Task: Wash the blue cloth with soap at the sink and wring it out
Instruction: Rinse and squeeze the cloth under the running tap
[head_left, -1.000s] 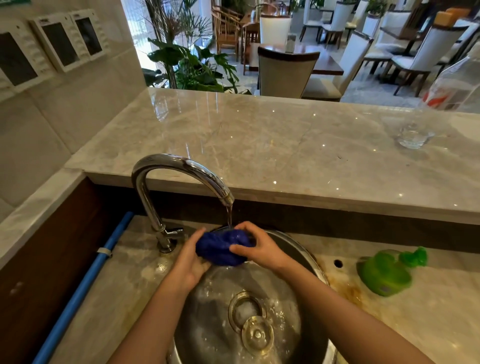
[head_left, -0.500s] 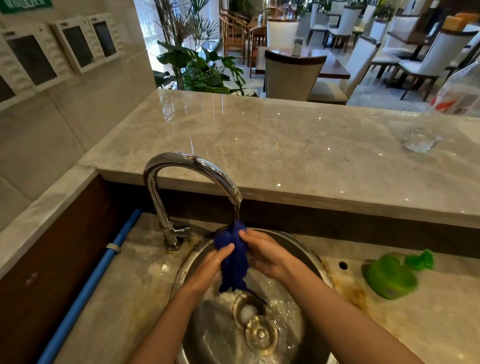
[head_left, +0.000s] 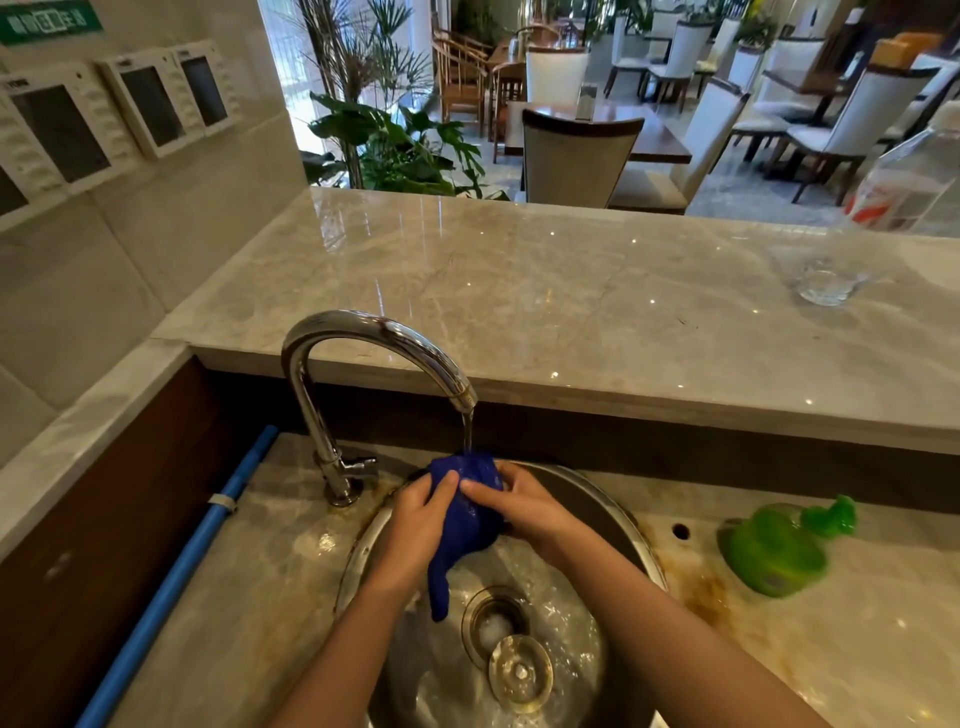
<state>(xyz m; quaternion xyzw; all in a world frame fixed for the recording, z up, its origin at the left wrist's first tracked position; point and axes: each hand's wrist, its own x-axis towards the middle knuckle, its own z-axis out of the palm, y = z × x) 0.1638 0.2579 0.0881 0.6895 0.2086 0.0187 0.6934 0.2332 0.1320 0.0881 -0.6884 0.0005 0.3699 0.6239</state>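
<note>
Marble counter (head_left: 249, 571) surrounds a round steel sink (head_left: 631, 525), its basin wet, with an open drain (head_left: 493, 621) and a loose metal strainer plug (head_left: 519, 675) lying just beside it at the near side. Over the basin, the left hand (head_left: 415, 525) and the right hand (head_left: 519, 506) both grip the blue cloth (head_left: 465, 519), fingers curled into it from either side, fingertips nearly meeting across its front. The cloth is deep blue, soaked and bunched into a lump between the palms, with a narrow tail hanging down from below the left hand toward the drain. A thin stream of water (head_left: 467, 431) falls from the curved chrome faucet (head_left: 363, 338) onto the top of the cloth. To the right on the counter, a green soap dispenser (head_left: 774, 551) lies well apart from the hands, and a blue pipe (head_left: 192, 561) runs along the left side. Beyond, a raised marble ledge (head_left: 519, 291) holds a clear glass (head_left: 826, 280) and a plastic bottle (head_left: 914, 182). Farther off stand leafy plants (head_left: 400, 145) and dining chairs (head_left: 571, 156) at tables.
</note>
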